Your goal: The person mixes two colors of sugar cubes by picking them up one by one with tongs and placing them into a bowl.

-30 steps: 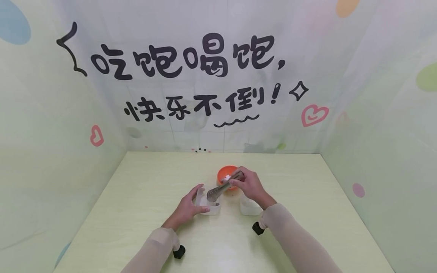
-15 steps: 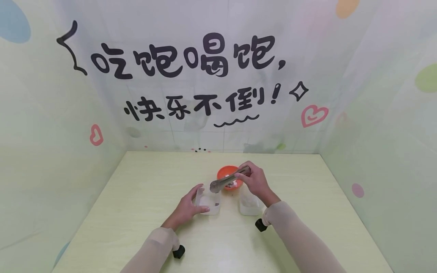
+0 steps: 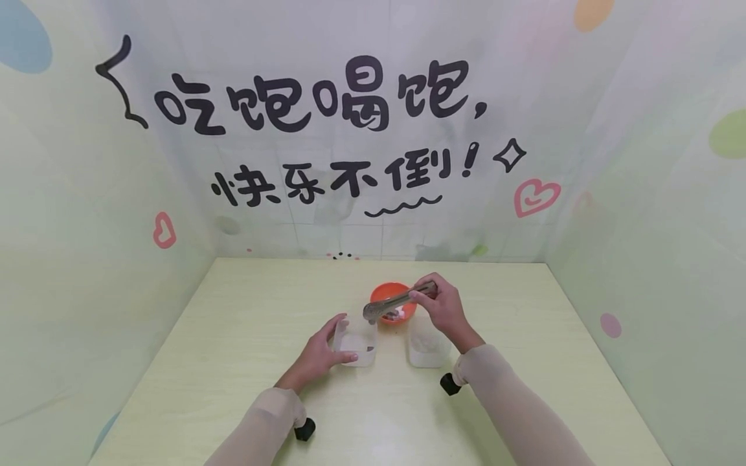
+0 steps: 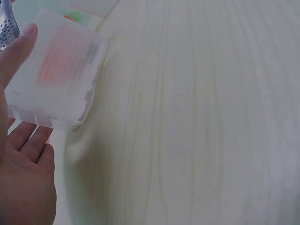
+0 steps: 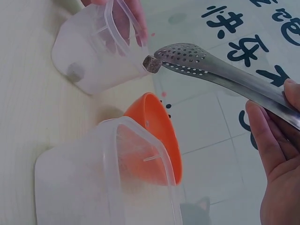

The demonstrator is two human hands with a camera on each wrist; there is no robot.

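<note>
My right hand (image 3: 444, 309) holds metal food tongs (image 3: 402, 299), with perforated tips. A small dark brownish cube (image 5: 151, 63) is pinched at those tips, by the rim of the left frosted plastic container (image 3: 362, 360). That container is gripped by my left hand (image 3: 317, 355), thumb at the near side and fingers round the far left side. A dark piece (image 5: 75, 72) shows through its wall near the bottom. Just behind the tips sits an orange bowl (image 3: 381, 290), holding white and dark pieces (image 3: 396, 314); the tongs partly cover it.
A second frosted plastic container (image 3: 428, 360) stands to the right, below my right hand, with pale contents hard to make out. All stand on a light wood-grain table (image 3: 245, 304). Printed walls (image 3: 280, 239) enclose the table at back and sides.
The tongs have risen out of the left container and moved back and right, toward the orange bowl. My left hand and its container have stayed in place.
</note>
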